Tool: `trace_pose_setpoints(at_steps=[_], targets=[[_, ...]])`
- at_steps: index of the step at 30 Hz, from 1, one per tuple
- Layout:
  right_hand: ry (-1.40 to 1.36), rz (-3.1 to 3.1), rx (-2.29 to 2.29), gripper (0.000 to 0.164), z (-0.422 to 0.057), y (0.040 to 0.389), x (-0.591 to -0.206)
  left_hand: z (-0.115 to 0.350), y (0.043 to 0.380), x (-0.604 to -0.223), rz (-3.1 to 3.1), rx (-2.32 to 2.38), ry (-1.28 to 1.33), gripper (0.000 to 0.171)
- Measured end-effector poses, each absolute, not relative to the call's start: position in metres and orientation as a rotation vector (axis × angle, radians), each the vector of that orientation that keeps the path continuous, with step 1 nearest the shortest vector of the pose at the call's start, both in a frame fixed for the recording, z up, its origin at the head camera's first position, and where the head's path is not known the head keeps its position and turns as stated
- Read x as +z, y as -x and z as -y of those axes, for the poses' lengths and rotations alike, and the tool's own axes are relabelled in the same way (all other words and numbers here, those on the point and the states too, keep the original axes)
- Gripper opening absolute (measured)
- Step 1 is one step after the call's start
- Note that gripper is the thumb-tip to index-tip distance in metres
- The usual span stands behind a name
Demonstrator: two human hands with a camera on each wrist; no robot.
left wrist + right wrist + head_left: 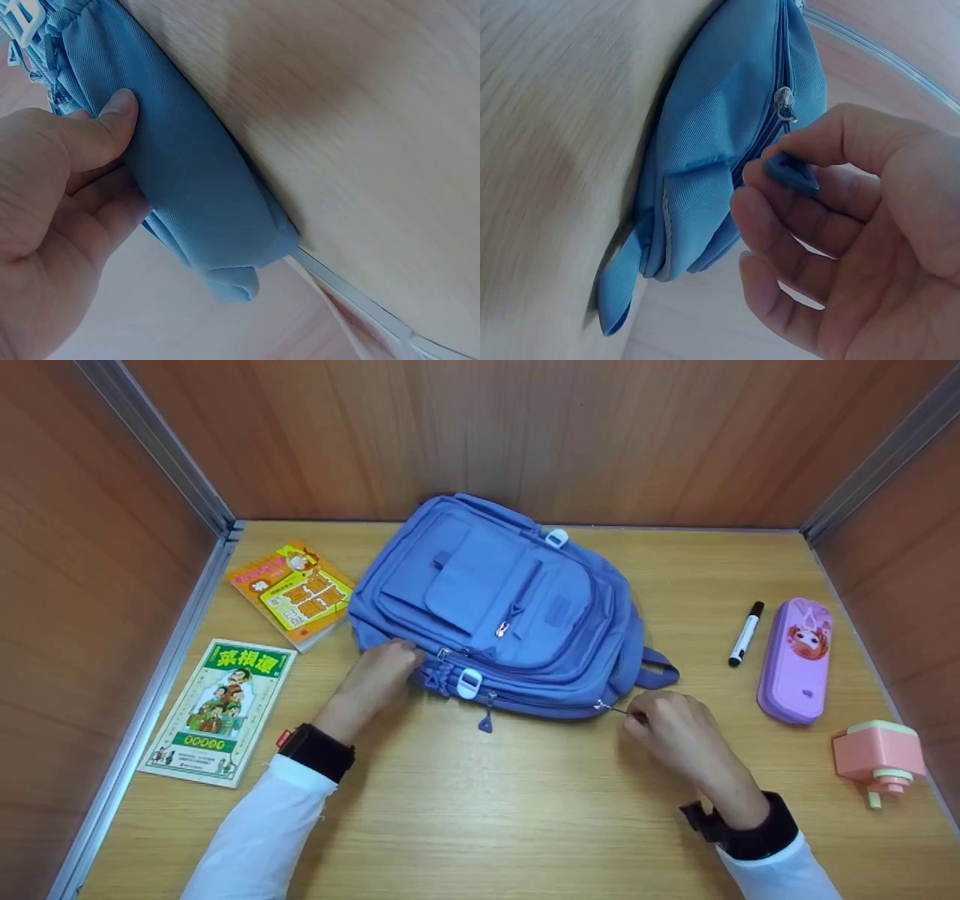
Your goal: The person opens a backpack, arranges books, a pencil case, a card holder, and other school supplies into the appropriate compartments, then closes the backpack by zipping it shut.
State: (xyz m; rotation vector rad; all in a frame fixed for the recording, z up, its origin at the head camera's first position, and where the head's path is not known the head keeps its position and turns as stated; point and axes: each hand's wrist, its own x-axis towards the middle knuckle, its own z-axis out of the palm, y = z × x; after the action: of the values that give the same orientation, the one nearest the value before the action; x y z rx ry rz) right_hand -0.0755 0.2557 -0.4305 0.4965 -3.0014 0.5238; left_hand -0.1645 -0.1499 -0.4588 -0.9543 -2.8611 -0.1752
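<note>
In the head view, the blue backpack lies front side up at the middle of the bench, before the wood-grained back wall. The left hand is at its lower left corner, fingertips largely hidden; the right hand is closed just beyond its near right edge, a thin cord running from there to a metal zip slider. An orange book and a green-bordered book lie to the left. To the right are a black-and-white marker, a rounded purple pencil case and a boxy pink gadget.

The left wrist view reveals the grip: thumb flat on finely ribbed cloth, the other fingers tucked against the opposite side, clamping the backpack's soft, creased edge.

The right wrist view shows what the head view hides: thumb and index finger pinch a dark blue, smooth triangular zip pull, while the remaining fingers curl loosely, slightly apart. A flat fabric loop juts from the backpack.
</note>
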Motion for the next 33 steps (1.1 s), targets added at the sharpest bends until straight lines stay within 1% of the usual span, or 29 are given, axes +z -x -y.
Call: trace_pose_setpoints(at_steps=[8,15,17,20,23,27,29,33], targets=[[-0.502,2.995,0.515,0.006,-0.261,0.077,-0.429,0.153,0.173,-0.46,2.895,-0.213,0.915,0.033],[-0.504,2.98,0.542,0.006,-0.257,0.073,-0.429,0.147,0.165,-0.457,2.92,-0.178,0.871,0.028],[-0.53,2.965,0.567,0.006,-0.254,0.071,-0.43,0.142,0.159,-0.453,2.95,-0.181,0.84,0.032],[-0.586,2.949,0.592,0.006,-0.25,0.067,-0.432,0.126,0.147,-0.447,2.967,-0.212,0.814,0.047],[-0.633,2.938,0.603,0.006,-0.247,0.065,-0.434,0.1,0.132,-0.444,2.885,-0.25,0.901,0.05],[-0.672,2.92,0.652,0.006,-0.244,0.062,-0.434,0.062,0.113,-0.441,2.708,-0.287,1.103,0.036],[-0.702,2.907,0.697,0.007,-0.243,0.061,-0.434,0.047,0.106,-0.439,2.657,-0.279,1.17,0.032],[-0.786,2.875,0.764,0.008,-0.24,0.058,-0.433,0.027,0.099,-0.439,2.637,-0.223,1.247,0.036]])
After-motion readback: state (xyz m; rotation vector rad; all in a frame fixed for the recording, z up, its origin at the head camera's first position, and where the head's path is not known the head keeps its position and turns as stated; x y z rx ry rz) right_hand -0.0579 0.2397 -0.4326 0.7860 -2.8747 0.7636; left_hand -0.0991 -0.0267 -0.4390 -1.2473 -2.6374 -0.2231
